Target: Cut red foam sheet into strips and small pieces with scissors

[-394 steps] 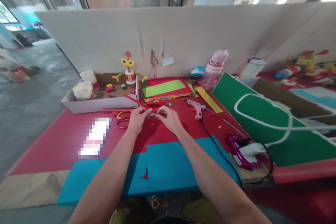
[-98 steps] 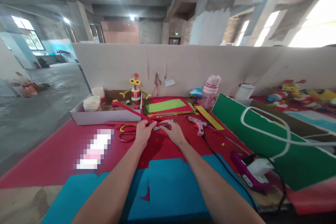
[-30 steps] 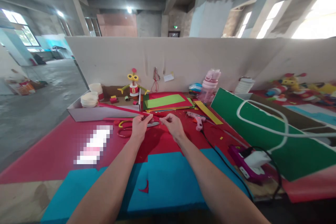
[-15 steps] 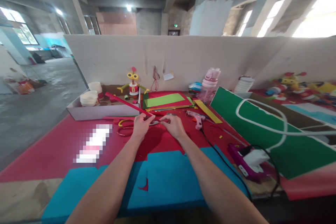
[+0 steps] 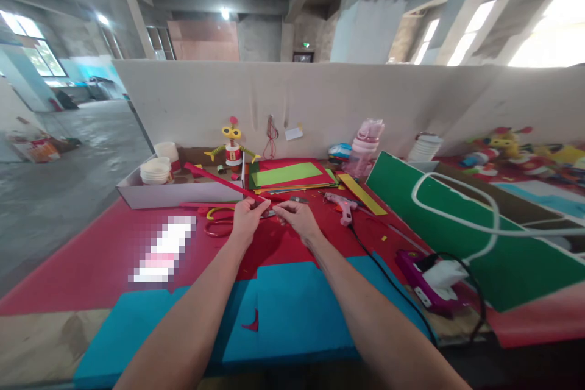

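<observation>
My left hand (image 5: 247,217) pinches the near end of a long red paper strip (image 5: 214,179), which slants up and left over the edge of the white box. My right hand (image 5: 298,217) is closed with its fingertips close to the left ones, at that same end of the strip. Whether it grips the strip itself is too small to make out. Under and beside my left hand lie scissors (image 5: 218,229) with red and yellow handles, their blades partly hidden. Another red strip (image 5: 205,205) rests on the table behind them.
The white box (image 5: 183,194) holds paper cups (image 5: 155,170) and a yellow-eyed figure (image 5: 232,149). Coloured paper sheets (image 5: 287,175) lie behind my hands. To the right are a pink glue gun (image 5: 343,206), its black cord, a purple power strip (image 5: 429,289) and a green board (image 5: 475,244). Blue sheets (image 5: 297,304) lie in front.
My right hand has shifted slightly left, bringing its fingertips closer to my left hand. The left hand and the red strip have barely moved.
</observation>
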